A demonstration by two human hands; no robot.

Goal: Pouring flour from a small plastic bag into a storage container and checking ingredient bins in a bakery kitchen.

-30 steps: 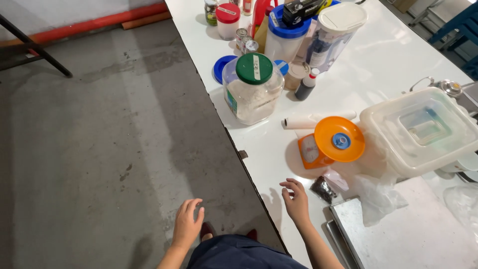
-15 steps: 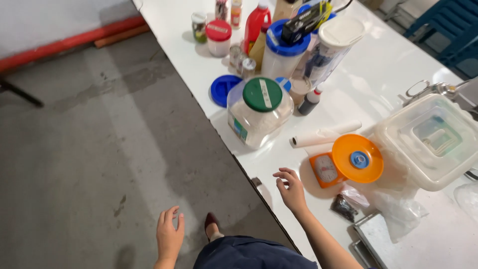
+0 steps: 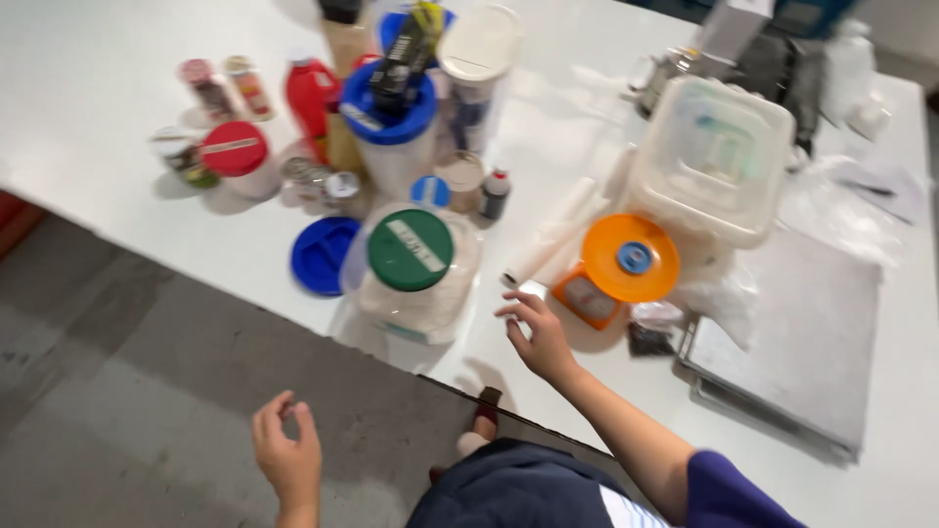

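Note:
My right hand (image 3: 535, 333) hovers over the white table (image 3: 117, 117), fingers spread and holding nothing. It sits between a large clear jar with a green lid (image 3: 411, 264) on its left and an orange kitchen scale (image 3: 616, 269) on its right. A white roll (image 3: 548, 244) lies just beyond its fingertips. My left hand (image 3: 287, 448) hangs below the table edge over the grey floor, fingers loosely curled and empty.
A loose blue lid (image 3: 323, 256), a blue-lidded tub (image 3: 389, 127), a red bottle (image 3: 311, 93), a red-lidded jar (image 3: 238, 156) and small spice jars crowd the table's left. A clear lidded box (image 3: 712, 161) and a grey flat tray (image 3: 792, 342) lie to the right.
The view has swung over the table. My right hand has risen and reached forward toward the gap between jar and scale. My left hand stays low beside my body.

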